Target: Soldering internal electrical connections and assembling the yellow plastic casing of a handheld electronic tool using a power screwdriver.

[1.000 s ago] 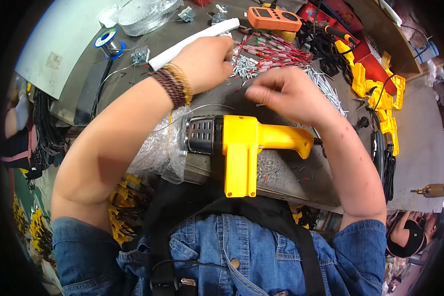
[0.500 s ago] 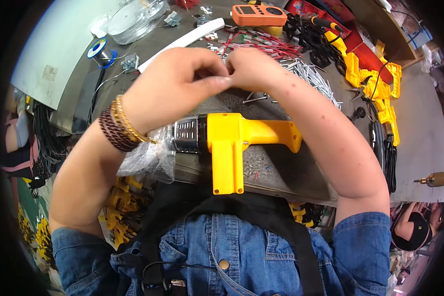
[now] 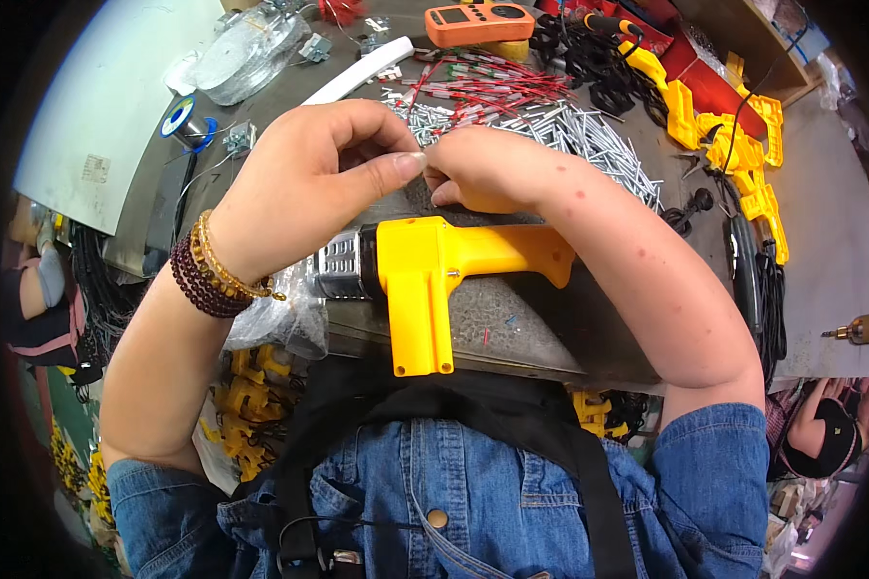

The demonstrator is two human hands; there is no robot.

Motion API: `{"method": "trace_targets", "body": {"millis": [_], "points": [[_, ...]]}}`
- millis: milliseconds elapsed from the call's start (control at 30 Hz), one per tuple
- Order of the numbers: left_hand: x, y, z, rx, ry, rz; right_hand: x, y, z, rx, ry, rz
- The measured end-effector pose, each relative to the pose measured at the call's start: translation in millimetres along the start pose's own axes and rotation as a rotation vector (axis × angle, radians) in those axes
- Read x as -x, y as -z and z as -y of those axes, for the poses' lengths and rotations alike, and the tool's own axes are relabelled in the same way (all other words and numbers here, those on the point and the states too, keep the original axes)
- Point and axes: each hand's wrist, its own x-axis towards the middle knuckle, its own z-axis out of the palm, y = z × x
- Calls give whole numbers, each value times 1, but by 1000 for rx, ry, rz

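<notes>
My left hand [image 3: 333,164], a bracelet on its wrist, is closed in a pinch above the bench, thumb against fingers. Right beside it, my right hand [image 3: 483,169] is bent inward with its fingers curled, almost touching the left fingertips. Whatever they pinch is too small or too hidden to make out. Below both hands lies a yellow heat gun [image 3: 420,289], its perforated metal nozzle [image 3: 343,265] pointing left and its handle running under my right forearm. Clear plastic wrapping [image 3: 285,318] sits around the nozzle end.
Beyond my hands lie a pile of silver screws [image 3: 598,150] and red-wired parts [image 3: 492,82]. An orange meter [image 3: 478,24] stands at the back. Yellow housings [image 3: 743,159] and black cords line the right side. A solder wire spool [image 3: 189,125] and a white tube [image 3: 362,69] are at left.
My hands have come slightly apart and lower, so the right thumb now shows. The whole view has shifted a little, with bench items appearing further left.
</notes>
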Motion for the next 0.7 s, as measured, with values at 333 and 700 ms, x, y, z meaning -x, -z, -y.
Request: {"method": "trace_targets", "body": {"millis": [333,700], "points": [[-2,-33,-35,33,-9,145,23,-3,-10,-165,-20,10],[-50,-85,-15,-36,-177,238,159,-54,-3,-625,-40,-756]]}}
